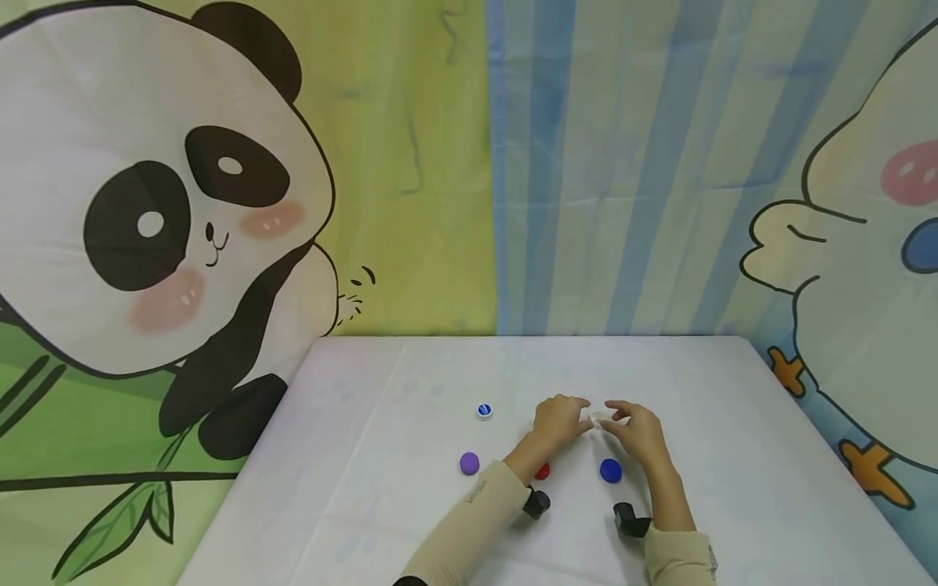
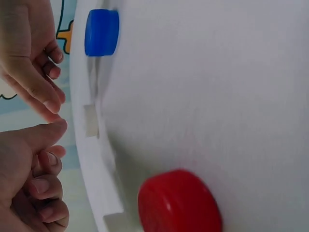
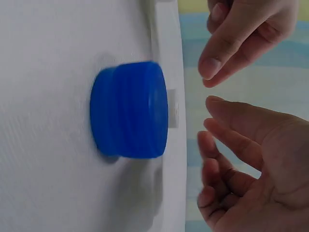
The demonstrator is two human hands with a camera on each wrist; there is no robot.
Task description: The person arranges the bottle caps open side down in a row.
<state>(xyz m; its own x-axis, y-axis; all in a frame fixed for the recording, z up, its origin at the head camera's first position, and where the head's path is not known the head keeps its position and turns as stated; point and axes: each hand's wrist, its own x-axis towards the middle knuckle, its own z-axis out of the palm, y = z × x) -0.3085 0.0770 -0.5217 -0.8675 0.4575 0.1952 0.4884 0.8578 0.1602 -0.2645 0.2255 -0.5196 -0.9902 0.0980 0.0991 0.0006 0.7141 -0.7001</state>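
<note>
A small white bottle cap (image 1: 598, 418) lies on the table between the two hands. My left hand (image 1: 561, 419) hovers at its left, thumb extended and the other fingers loosely bent, holding nothing. From the right my right hand (image 1: 636, 429) reaches in, thumb and index apart with nothing between them. Both wrist views show the hands above the tabletop, apart from the white cap (image 2: 91, 121). A blue bottle cap (image 3: 129, 110) stands close to the right wrist, partly hiding the white one in that view. Near the left wrist is a red bottle cap (image 2: 178, 203), partly covered by the forearm in the head view.
On the left of the white-covered table (image 1: 396, 521) sit a purple cap (image 1: 470, 464) and a blue-and-white cap (image 1: 484, 410). Black wrist cameras (image 1: 630, 521) jut out from both forearms. A curtain with a panda print (image 1: 220, 212) hangs behind the table.
</note>
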